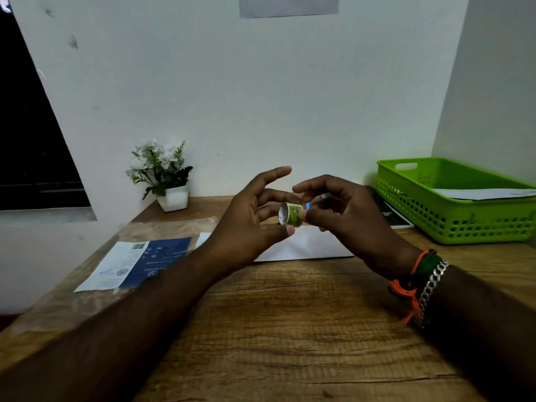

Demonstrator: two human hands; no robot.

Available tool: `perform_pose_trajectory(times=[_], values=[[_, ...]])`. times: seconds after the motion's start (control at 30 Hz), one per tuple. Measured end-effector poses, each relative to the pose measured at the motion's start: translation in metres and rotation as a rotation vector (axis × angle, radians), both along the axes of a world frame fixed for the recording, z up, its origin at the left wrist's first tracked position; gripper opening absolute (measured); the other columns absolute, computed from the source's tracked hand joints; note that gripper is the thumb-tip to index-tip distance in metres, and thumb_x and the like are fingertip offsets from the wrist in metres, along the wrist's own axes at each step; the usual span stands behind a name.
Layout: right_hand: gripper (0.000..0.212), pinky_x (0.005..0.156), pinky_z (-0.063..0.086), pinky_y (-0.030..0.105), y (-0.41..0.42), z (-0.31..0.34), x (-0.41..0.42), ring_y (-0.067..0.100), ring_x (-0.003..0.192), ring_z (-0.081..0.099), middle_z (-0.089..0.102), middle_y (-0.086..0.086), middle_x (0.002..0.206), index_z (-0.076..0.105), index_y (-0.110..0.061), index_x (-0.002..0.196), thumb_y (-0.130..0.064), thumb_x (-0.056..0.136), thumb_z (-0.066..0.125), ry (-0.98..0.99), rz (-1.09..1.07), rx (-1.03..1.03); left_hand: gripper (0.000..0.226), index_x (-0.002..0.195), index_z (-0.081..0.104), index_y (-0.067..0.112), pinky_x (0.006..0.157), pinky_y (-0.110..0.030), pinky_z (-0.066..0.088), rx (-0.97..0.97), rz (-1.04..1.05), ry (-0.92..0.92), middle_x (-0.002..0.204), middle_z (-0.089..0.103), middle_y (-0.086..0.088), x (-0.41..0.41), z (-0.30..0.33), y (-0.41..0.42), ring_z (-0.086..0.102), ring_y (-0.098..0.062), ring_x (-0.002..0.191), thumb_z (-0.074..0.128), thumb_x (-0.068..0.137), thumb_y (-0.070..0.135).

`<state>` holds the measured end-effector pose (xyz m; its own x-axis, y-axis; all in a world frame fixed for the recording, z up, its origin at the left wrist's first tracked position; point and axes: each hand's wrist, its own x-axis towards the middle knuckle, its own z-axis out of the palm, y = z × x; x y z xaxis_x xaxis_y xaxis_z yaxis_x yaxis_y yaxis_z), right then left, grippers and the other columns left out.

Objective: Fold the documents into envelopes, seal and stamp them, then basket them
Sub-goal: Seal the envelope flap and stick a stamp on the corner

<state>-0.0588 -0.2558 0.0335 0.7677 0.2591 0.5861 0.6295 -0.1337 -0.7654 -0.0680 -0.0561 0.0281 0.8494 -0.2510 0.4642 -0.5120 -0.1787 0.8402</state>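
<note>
A small roll of green stamps (291,214) is held up above the wooden desk (290,314). My left hand (255,221) grips the roll between thumb and fingers, index finger stretched out. My right hand (339,210) pinches the roll's free end with thumb and fingertips. Under both hands a white envelope (307,245) lies flat on the desk, partly hidden. At the back right stands a green plastic basket (452,219) with a white envelope (481,194) lying inside it.
A clear plastic pack with a blue and white label (139,262) lies on the desk's left side. A white pot of artificial flowers (165,175) stands at the back left. A dark booklet (388,213) lies beside the basket. Walls close the back and right.
</note>
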Motion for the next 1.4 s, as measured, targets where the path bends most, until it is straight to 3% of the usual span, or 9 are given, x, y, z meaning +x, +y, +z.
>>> perform_pose_trajectory(times=[0.07, 0.23, 0.37, 0.5, 0.6, 0.9, 1.1, 1.4], values=[[0.029, 0.065, 0.048, 0.013, -0.001, 0.001, -0.001, -0.001, 0.073, 0.061, 0.067, -0.014, 0.083, 0.075, -0.016, 0.11, 0.001, 0.086, 0.073, 0.002, 0.01, -0.017, 0.096, 0.154, 0.038, 0.033, 0.099, -0.037, 0.057, 0.025, 0.001, -0.009, 0.118, 0.072, -0.006, -0.001, 0.001, 0.0, 0.071, -0.019, 0.115, 0.074, 0.081, -0.017], [0.028, 0.068, 0.046, 0.016, -0.001, 0.0, 0.001, 0.006, 0.075, 0.058, 0.065, -0.001, 0.092, 0.076, -0.02, 0.108, -0.002, 0.087, 0.073, -0.009, 0.018, -0.086, 0.101, 0.158, 0.032, 0.035, 0.1, -0.038, 0.057, 0.063, 0.001, -0.003, 0.12, 0.072, -0.007, -0.003, 0.002, 0.002, 0.07, -0.017, 0.116, 0.075, 0.082, -0.016], [0.025, 0.068, 0.046, 0.013, -0.003, 0.0, 0.001, 0.004, 0.074, 0.058, 0.062, -0.005, 0.088, 0.077, -0.02, 0.107, -0.003, 0.09, 0.072, -0.012, 0.046, -0.108, 0.099, 0.159, 0.03, 0.035, 0.102, -0.036, 0.056, 0.097, 0.001, 0.005, 0.128, 0.072, 0.001, -0.003, 0.002, 0.003, 0.068, -0.013, 0.121, 0.073, 0.085, -0.014], [0.026, 0.069, 0.049, 0.019, -0.003, -0.001, 0.004, 0.019, 0.08, 0.064, 0.065, -0.006, 0.094, 0.075, -0.026, 0.108, -0.006, 0.091, 0.071, -0.045, 0.03, -0.194, 0.099, 0.16, 0.028, 0.035, 0.104, -0.037, 0.055, 0.148, -0.011, 0.002, 0.129, 0.071, 0.004, -0.001, 0.003, 0.006, 0.065, -0.012, 0.124, 0.072, 0.086, -0.013], [0.022, 0.077, 0.053, 0.024, -0.005, -0.002, 0.005, 0.02, 0.082, 0.065, 0.069, -0.004, 0.099, 0.074, -0.025, 0.106, -0.007, 0.093, 0.07, -0.098, 0.014, -0.238, 0.096, 0.16, 0.029, 0.034, 0.106, -0.036, 0.053, 0.18, -0.013, 0.006, 0.124, 0.073, 0.0, 0.0, 0.004, 0.008, 0.066, -0.013, 0.123, 0.071, 0.087, -0.012], [0.013, 0.073, 0.045, 0.011, -0.005, -0.001, 0.004, 0.013, 0.087, 0.07, 0.074, -0.009, 0.093, 0.07, -0.025, 0.093, -0.012, 0.095, 0.069, -0.147, -0.001, -0.283, 0.083, 0.157, 0.038, 0.031, 0.112, -0.04, 0.048, 0.228, -0.092, 0.072, 0.121, 0.073, -0.007, 0.002, 0.006, 0.012, 0.067, -0.02, 0.122, 0.067, 0.091, -0.011], [0.009, 0.074, 0.047, 0.017, -0.005, -0.002, 0.005, 0.014, 0.086, 0.068, 0.073, -0.006, 0.092, 0.069, -0.021, 0.094, -0.012, 0.097, 0.067, -0.154, -0.016, -0.242, 0.071, 0.151, 0.047, 0.03, 0.11, -0.047, 0.05, 0.164, -0.116, 0.116, 0.131, 0.067, -0.007, 0.004, 0.006, 0.015, 0.068, -0.022, 0.121, 0.068, 0.093, -0.005], [0.008, 0.068, 0.048, 0.028, -0.006, -0.004, 0.007, 0.018, 0.08, 0.063, 0.069, -0.001, 0.089, 0.063, -0.017, 0.096, -0.01, 0.099, 0.061, -0.115, -0.023, -0.166, 0.06, 0.149, 0.049, 0.023, 0.1, -0.04, 0.057, 0.115, -0.175, 0.159, 0.133, 0.064, -0.017, 0.007, 0.005, 0.015, 0.07, -0.027, 0.117, 0.066, 0.096, 0.001]])
